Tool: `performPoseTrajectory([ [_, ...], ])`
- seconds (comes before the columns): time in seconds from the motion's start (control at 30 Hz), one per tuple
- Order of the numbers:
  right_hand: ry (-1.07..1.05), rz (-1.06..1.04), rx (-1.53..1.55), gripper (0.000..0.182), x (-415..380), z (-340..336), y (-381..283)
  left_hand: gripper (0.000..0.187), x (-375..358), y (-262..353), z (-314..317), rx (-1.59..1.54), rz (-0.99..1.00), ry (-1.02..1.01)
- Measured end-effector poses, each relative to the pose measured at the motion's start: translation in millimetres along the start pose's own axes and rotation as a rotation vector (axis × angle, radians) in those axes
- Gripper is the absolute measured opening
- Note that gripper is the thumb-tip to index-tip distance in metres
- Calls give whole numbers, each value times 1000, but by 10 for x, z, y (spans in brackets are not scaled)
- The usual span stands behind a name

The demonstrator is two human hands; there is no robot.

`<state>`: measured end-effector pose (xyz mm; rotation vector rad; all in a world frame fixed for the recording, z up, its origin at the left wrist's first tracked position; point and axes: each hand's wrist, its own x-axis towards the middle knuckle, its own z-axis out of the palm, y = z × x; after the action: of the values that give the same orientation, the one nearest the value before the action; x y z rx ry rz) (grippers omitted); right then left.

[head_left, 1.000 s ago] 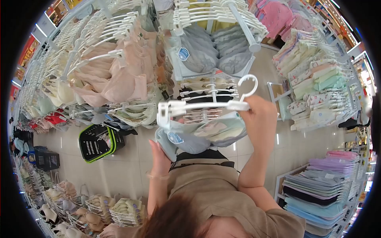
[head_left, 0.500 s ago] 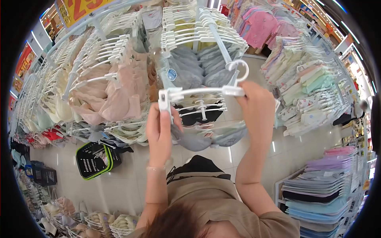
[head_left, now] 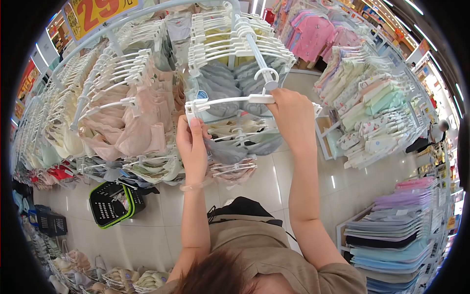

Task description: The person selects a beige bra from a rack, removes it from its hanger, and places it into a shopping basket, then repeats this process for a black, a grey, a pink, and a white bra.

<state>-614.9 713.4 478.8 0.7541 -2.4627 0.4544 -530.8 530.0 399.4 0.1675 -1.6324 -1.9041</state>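
A white hanger (head_left: 223, 101) is stretched between my two hands, with a grey-blue bra (head_left: 227, 153) hanging beneath it. My left hand (head_left: 192, 142) pinches the clip at the hanger's left end, thumb on top. Toward the other end, my right hand (head_left: 293, 115) grips the bar, its fingers curled over and partly hidden. The hanger's round hook overlaps the front end of the pale metal rack arm (head_left: 257, 49) in this view. Directly behind, more grey bras (head_left: 218, 81) hang in a row on that arm.
Beige and pink bras (head_left: 139, 127) fill the rack to the left. A black basket with a green rim (head_left: 110, 206) stands on the floor. Children's clothes (head_left: 377, 112) hang at right, above stacked folded garments (head_left: 387, 240). A yellow price sign (head_left: 100, 17) tops the rack.
Both hands have moved forward and slightly left with the hanger and bra, closer to the rack. The hook has come from beside the rack arm to its front end.
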Motion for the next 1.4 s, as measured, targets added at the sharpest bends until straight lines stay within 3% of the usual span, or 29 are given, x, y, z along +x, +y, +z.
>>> performPoseTrajectory([
  [0.2,-32,-29,-2,20,80,121,78,29,44,-19,21,10,7,35],
  [0.3,127,-28,-48,22,-54,110,-85,27,20,-25,34,22,-28,66],
  [0.37,654,-5,12,29,-192,217,-257,25,10,-24,41,1,-30,72],
  [0.4,648,-8,22,29,-287,263,-334,23,8,-17,44,0,-28,77],
  [0.47,635,-273,266,25,-443,352,-473,23,14,-30,43,-4,-5,85],
  [0.67,333,-443,236,17,172,459,-891,23,-40,-17,46,12,-15,101],
  [0.77,155,-439,267,13,257,521,-907,23,-33,-41,24,38,26,83],
  [1.0,164,-343,445,9,231,473,-919,23,-99,-68,-20,71,33,34],
  [1.1,242,-329,520,11,257,502,-948,21,-175,-248,-41,-3,-94,23],
  [1.17,319,-390,413,14,283,520,-970,18,-200,-383,-67,3,4,17],
  [1.2,272,-396,306,32,257,547,-940,16,-214,-410,-58,-5,1,23],
  [1.23,268,-385,284,32,229,560,-913,16,-239,-404,-43,-20,-8,6],
  [1.33,395,-476,13,69,97,671,-799,25,-283,-396,44,-23,-118,-34],
  [1.4,512,-491,-15,64,-68,743,-594,18,-272,-445,217,15,-45,-58],
])
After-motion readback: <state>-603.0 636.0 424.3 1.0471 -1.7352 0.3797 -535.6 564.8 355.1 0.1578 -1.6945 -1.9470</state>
